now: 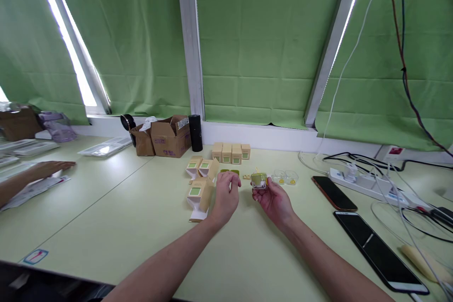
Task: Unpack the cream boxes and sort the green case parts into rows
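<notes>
My right hand [273, 200] holds a small green jar [259, 180] above the pale green table, fingers curled round it. My left hand [225, 197] hovers just left of it with fingers curled in a pinch; what it holds, if anything, I cannot make out. Beside the left hand lie open tan cartons with green labels [199, 193], some on their sides. Behind them stands a row of closed tan boxes [230, 152]. Two green lids [230, 171] lie on the table between the hands and the row. Clear plastic pieces [285, 177] rest right of the jar.
Two cardboard boxes [166, 138] and a black cylinder [195, 133] stand at the back. Phones [334, 192] [380, 250], a power strip [368, 181] and cables lie at right. Another person's hand [47, 168] rests on papers at far left. Green blinds cover the windows.
</notes>
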A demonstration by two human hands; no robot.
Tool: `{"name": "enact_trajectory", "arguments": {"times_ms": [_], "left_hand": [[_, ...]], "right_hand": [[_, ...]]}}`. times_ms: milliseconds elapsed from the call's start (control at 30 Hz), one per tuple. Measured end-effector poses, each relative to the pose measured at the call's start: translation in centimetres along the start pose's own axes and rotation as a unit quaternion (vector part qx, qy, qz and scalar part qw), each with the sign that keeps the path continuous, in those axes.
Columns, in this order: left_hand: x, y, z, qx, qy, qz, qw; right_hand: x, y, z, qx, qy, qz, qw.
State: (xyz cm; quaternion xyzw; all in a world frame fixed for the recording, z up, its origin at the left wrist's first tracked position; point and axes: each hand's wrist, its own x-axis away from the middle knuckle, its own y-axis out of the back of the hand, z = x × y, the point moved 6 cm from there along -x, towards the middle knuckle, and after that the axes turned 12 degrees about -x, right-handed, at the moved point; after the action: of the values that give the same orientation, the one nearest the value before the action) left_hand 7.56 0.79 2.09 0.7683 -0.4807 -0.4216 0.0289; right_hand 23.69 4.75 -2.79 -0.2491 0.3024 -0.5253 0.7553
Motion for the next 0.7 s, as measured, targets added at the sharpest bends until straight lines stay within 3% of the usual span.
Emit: {"name": "enact_trajectory", "arguments": {"times_ms": [167, 333, 500, 700], "left_hand": [[0.2, -0.5, 0.6, 0.026, 0.034, 0.032, 0.999], [0.7, -0.4, 0.1, 0.076, 0.034, 0.037, 0.996], [0.3, -0.3, 0.4, 0.057, 0.046, 0.029, 0.997], [0.1, -0.5, 1.1, 0.104, 0.079, 0.032, 0.991]], "right_hand": [[0.0, 0.3, -0.1, -0.009, -0.003, -0.010, 1.000], [0.1, -0.2, 0.2, 0.019, 0.005, 0.001, 1.000], [0.8, -0.8, 0.6, 0.020, -0.003, -0.011, 1.000], [1.4, -1.4, 1.2, 0.097, 0.033, -0.018, 0.995]]}}
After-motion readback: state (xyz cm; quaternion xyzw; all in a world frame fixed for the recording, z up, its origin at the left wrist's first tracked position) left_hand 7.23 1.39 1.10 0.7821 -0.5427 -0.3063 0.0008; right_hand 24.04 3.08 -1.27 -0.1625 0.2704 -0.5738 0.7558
